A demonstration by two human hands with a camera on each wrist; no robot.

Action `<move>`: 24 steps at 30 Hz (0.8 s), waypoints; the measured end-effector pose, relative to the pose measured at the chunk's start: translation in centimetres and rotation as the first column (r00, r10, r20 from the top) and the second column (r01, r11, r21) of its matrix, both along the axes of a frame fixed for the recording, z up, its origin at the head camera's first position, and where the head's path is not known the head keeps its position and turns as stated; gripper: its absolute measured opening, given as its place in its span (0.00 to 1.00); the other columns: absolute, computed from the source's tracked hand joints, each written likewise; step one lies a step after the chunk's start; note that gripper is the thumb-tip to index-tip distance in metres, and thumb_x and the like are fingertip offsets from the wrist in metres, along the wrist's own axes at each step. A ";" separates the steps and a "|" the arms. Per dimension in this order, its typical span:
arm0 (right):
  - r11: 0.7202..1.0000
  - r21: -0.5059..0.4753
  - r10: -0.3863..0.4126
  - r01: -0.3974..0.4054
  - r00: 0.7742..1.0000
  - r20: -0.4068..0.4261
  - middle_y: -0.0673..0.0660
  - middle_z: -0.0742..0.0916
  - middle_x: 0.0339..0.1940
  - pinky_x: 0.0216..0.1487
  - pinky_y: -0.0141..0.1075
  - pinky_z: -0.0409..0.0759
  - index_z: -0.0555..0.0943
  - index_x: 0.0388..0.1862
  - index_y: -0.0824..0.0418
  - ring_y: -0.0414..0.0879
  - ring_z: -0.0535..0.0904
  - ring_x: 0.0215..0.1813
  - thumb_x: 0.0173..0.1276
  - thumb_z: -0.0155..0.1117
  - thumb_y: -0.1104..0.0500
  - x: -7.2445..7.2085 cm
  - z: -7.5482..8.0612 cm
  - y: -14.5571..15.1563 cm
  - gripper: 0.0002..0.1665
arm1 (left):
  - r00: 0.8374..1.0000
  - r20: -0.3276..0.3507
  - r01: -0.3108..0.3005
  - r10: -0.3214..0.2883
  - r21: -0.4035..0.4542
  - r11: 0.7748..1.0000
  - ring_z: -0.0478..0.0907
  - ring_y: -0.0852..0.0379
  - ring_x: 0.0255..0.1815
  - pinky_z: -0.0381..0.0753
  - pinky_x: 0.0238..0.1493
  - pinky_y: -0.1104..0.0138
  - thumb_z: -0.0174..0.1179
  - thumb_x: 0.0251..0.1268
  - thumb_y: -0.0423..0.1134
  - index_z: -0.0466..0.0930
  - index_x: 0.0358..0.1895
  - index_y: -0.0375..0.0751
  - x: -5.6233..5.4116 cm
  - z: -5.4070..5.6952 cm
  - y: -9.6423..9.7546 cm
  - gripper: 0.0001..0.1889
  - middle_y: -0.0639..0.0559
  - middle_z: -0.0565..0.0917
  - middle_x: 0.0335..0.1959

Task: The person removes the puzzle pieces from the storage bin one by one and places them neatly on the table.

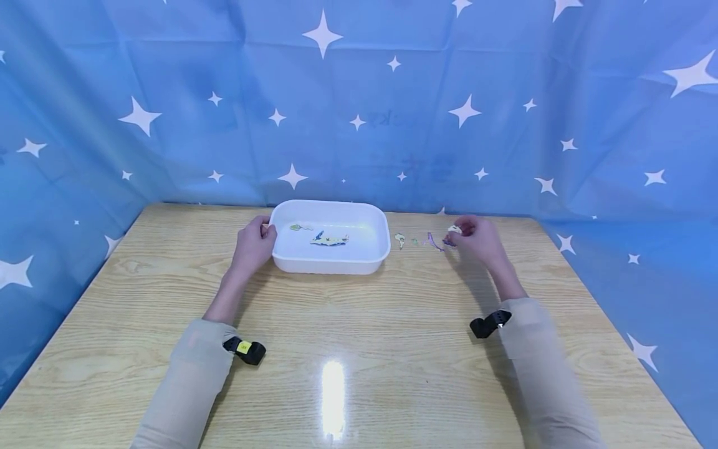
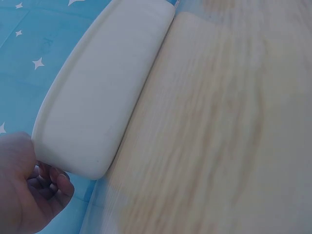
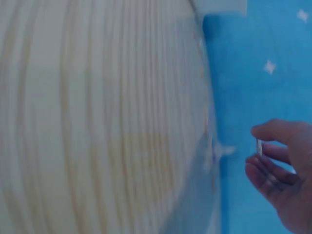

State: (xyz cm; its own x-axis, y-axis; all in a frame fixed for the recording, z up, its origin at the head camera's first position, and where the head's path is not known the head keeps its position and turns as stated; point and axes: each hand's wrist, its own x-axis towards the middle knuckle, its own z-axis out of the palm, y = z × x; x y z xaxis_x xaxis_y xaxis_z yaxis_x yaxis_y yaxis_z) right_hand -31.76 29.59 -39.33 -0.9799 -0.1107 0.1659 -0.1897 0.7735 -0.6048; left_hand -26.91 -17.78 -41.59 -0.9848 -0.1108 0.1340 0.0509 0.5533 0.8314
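A white plastic basin (image 1: 331,267) stands near the table's back edge. My left hand (image 1: 254,244) grips its left end at the rim, the fingers curled at the corner in the left wrist view. Inside the basin lie a small green flat piece (image 1: 295,227) and a longer pale piece with blue parts (image 1: 330,241). To the right, my right hand (image 1: 477,238) pinches a small, thin whitish piece (image 1: 455,229) between thumb and fingers, above the table; in the right wrist view that piece (image 3: 259,147) shows edge-on. What it depicts is too small to tell.
Between basin and right hand, several small flat pieces lie in a row: a pale one (image 1: 400,239), a tiny green one (image 1: 414,241) and a purple strip (image 1: 434,242). A red and blue piece (image 1: 447,241) lies by the right fingers. Blue star-patterned cloth (image 1: 359,149) hangs behind the wooden table (image 1: 392,337).
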 end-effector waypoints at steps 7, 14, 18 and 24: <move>0.995 0.052 -0.085 0.084 0.996 0.021 0.73 0.82 0.47 0.50 0.51 0.77 0.78 0.53 0.77 0.63 0.78 0.49 0.69 0.67 0.60 0.2 -1.1 3.2 0.22 | 1.000 -0.008 0.000 0.000 -0.003 1.000 0.70 0.51 0.30 0.71 0.31 0.63 0.45 0.79 0.36 0.70 0.67 0.26 0.0 -0.1 0.0 0.21 0.44 0.72 0.31; 0.986 0.098 -0.147 0.138 0.985 0.094 0.73 0.81 0.48 0.51 0.53 0.77 0.77 0.54 0.77 0.64 0.77 0.50 0.71 0.65 0.60 0.2 -1.9 4.5 0.22 | 1.000 -0.011 -0.002 0.002 -0.011 1.000 0.70 0.51 0.30 0.71 0.32 0.63 0.45 0.79 0.36 0.70 0.67 0.25 0.0 0.0 0.2 0.22 0.44 0.72 0.31; 0.983 0.115 -0.155 0.143 0.982 0.110 0.73 0.81 0.49 0.51 0.54 0.77 0.77 0.55 0.77 0.64 0.78 0.51 0.71 0.64 0.61 0.1 -1.9 4.8 0.21 | 1.000 -0.012 -0.004 0.004 -0.011 1.000 0.70 0.51 0.29 0.71 0.32 0.62 0.46 0.78 0.36 0.70 0.67 0.25 0.1 -0.1 0.2 0.22 0.44 0.72 0.31; 0.981 0.141 -0.154 0.133 0.976 0.153 0.76 0.80 0.55 0.56 0.57 0.76 0.74 0.61 0.78 0.68 0.77 0.56 0.72 0.63 0.60 0.0 -1.6 4.6 0.26 | 1.000 -0.017 -0.010 0.010 -0.005 1.000 0.69 0.51 0.30 0.70 0.32 0.62 0.46 0.78 0.37 0.70 0.66 0.25 0.0 -0.1 0.1 0.22 0.44 0.72 0.31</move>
